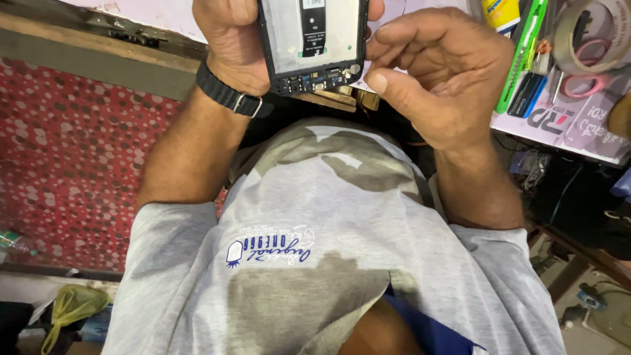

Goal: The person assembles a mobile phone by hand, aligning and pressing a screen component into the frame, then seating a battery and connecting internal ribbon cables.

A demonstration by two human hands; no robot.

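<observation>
Left hand (227, 36) grips an opened phone (314, 43) by its left edge, fingers wrapped behind and fingertips just showing past the right edge near the top of the view. The phone has its back off, showing a pale inner plate, a dark strip down the middle and a small circuit board (315, 80) along its lower end. Its long axis runs up and down the view, the board end pointing toward the person's chest and the upper end cut off by the frame. Right hand (437, 72) sits just beside the phone on its right, fingers curled loosely and holding nothing I can make out; its thumb tip (376, 82) lies level with the board end and close to the lower right corner, whether touching or only near I cannot tell. So the right hand is the free one, with the board a short way to its left. On the left wrist is a black watch strap (230, 97). Below both forearms spreads a grey shirt (315, 217). To the right lie a green cutter (522, 56), tape rolls (591, 36) and a yellow tube (501, 13) on a cluttered bench; a red dotted cloth (72, 158) covers the left.
</observation>
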